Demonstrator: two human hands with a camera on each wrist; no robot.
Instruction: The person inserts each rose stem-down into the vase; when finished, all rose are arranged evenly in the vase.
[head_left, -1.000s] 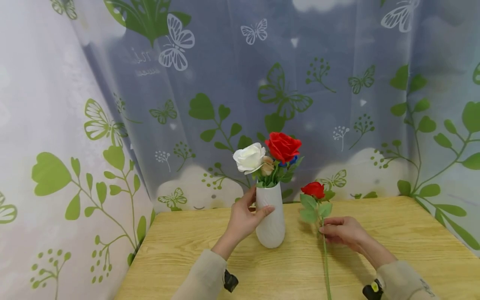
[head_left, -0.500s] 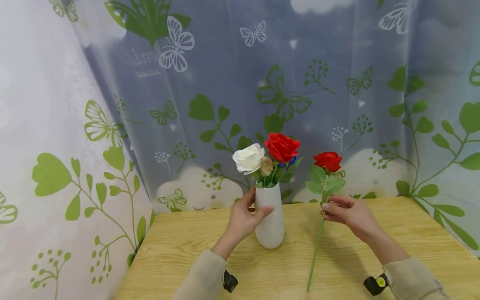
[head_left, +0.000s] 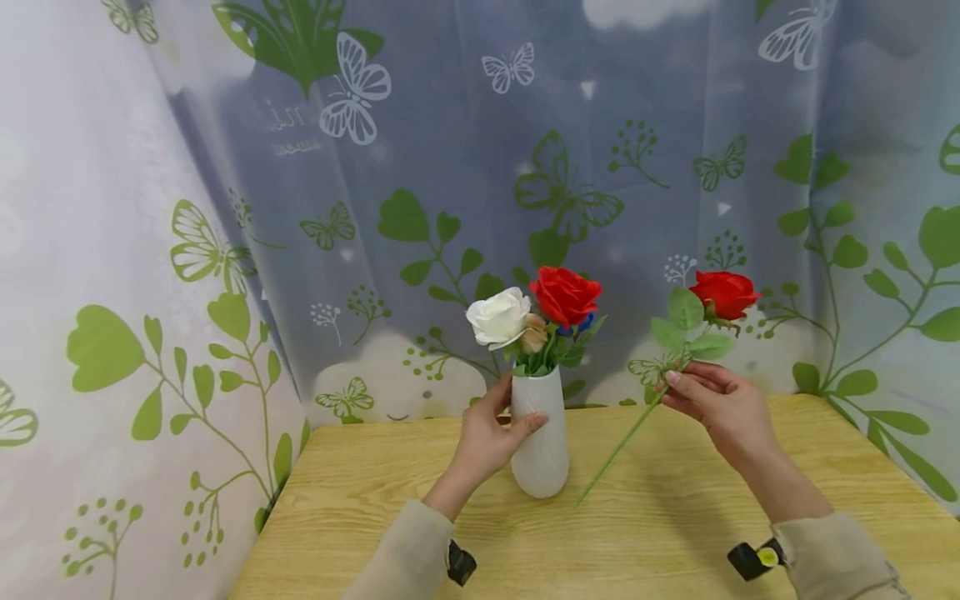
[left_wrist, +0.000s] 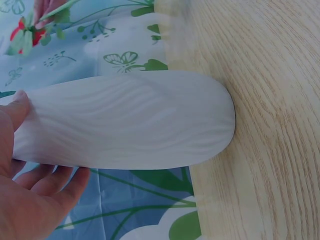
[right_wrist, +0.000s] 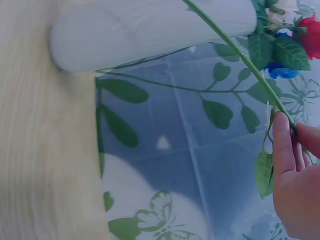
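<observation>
A white vase stands upright on the table with a white rose, a red rose, a beige flower and a blue flower in it. My left hand grips the vase's left side, thumb in front; its fingers partly show below the vase in the left wrist view. To the right, my right hand pinches a second red rose by its green stem just below the leaves. That rose leans right, its stem end pointing down and left toward the vase.
The wooden table ends at a curtain printed with leaves and butterflies. A pale printed curtain hangs along the left side. Small black cameras are worn at both wrists.
My right hand has lifted the single red rose up and to the right, and its stem has swung from near upright to slanting. The left hand and vase have stayed in place.
</observation>
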